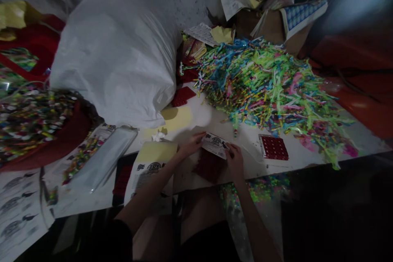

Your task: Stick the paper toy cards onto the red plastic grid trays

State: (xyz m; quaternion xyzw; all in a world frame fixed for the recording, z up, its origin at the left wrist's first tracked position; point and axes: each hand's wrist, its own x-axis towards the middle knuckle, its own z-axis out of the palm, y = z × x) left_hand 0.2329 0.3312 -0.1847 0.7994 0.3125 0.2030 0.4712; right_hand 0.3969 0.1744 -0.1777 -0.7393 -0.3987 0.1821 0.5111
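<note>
Both my hands hold a small white label [214, 146] with black "TOY" print, just above the table's front edge. My left hand [193, 144] pinches its left end, and my right hand [234, 156] grips the right end. Beneath the label is a dark red piece [210, 168]; whether it is attached to the label I cannot tell. To the left, larger printed labels [150, 172] lie with a yellow sheet [161, 152]. Right of my hands, a dark red piece with pale dots [274, 147] lies flat.
A heap of bright plastic strips and small coloured pieces [260, 86] covers the table's right side. A big white sack [119, 57] stands at back left. Clear plastic sleeves [106, 157] lie in front of it. A cardboard box [254, 24] is behind the heap.
</note>
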